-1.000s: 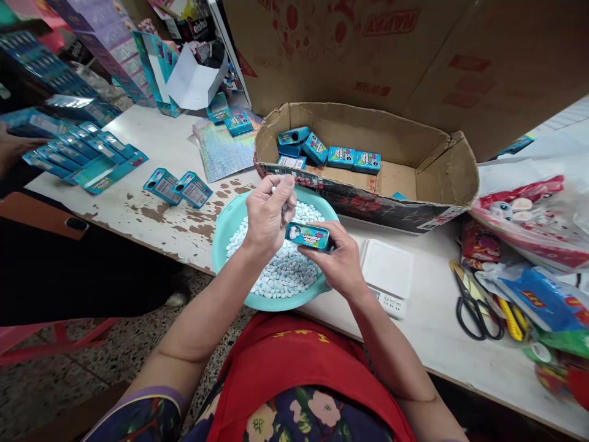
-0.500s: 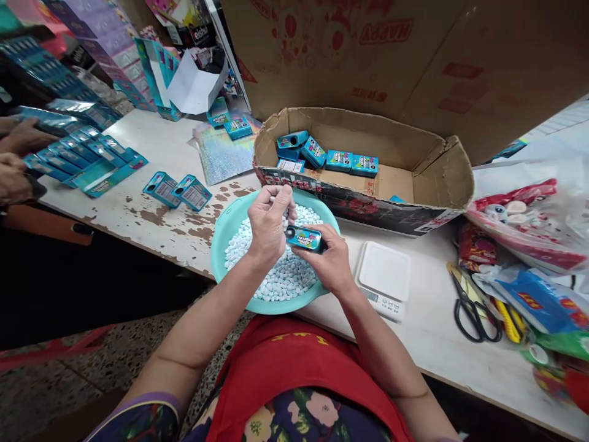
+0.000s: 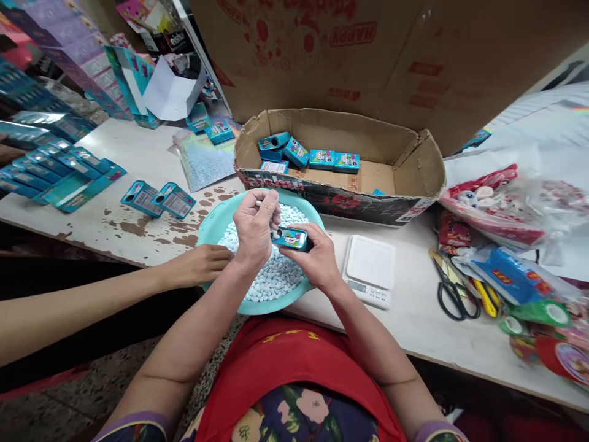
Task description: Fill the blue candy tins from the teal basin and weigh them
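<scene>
My right hand [image 3: 317,256] grips a small blue candy box [image 3: 292,238] tilted on its side, its round hole towards my left hand. My left hand [image 3: 254,227] is closed with curled fingers, a bit of white candy showing at the thumb, and it sits right at the hole end of the box. Both hands are over a teal basin [image 3: 209,230] filled with small pale candies [image 3: 276,279]. Another person's hand [image 3: 207,265] reaches in from the left, its fingers over the basin's left rim.
Behind the basin stands a cut-down cardboard box [image 3: 381,205] holding several blue candy boxes. A white kitchen scale [image 3: 370,264] lies to the right, then scissors [image 3: 453,294] and bagged goods [image 3: 510,276]. Two blue boxes [image 3: 159,199] and a display tray [image 3: 85,187] lie left.
The other person's hand has come in from the left to the basin. My view has turned slightly right. Both my hands keep their hold near the box's hole.
</scene>
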Action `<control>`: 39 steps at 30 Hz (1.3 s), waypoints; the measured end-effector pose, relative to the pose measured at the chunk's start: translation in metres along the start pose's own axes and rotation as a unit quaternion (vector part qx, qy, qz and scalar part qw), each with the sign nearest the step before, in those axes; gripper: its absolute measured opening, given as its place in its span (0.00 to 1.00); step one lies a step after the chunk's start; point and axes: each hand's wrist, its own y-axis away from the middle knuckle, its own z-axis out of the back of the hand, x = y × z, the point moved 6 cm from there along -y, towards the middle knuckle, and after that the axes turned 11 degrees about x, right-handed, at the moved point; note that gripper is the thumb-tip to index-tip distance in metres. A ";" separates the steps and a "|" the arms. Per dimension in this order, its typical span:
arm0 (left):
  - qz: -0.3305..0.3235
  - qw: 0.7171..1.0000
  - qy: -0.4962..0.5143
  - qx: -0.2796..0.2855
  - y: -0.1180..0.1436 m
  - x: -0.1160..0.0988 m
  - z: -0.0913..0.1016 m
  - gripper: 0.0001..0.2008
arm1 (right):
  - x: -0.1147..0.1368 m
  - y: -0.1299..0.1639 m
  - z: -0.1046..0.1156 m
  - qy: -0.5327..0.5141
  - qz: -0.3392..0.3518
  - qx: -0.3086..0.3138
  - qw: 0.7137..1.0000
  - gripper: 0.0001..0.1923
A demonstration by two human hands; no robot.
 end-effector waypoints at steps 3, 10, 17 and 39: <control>-0.007 1.000 -0.013 0.004 0.002 -0.006 -0.006 0.15 | 0.001 0.001 0.002 -0.011 0.001 -0.002 1.000 0.20; -0.061 0.995 -0.081 0.001 0.005 -0.020 0.008 0.10 | 0.007 0.040 0.066 -0.100 -0.015 -0.067 0.993 0.23; -0.020 0.760 -0.587 0.277 0.052 0.048 0.018 0.20 | -0.050 0.094 0.167 -0.013 -0.086 -0.249 0.964 0.23; -0.051 0.667 -0.656 0.351 0.082 0.068 0.011 0.16 | -0.118 0.196 0.204 -0.096 -0.129 -0.438 0.885 0.23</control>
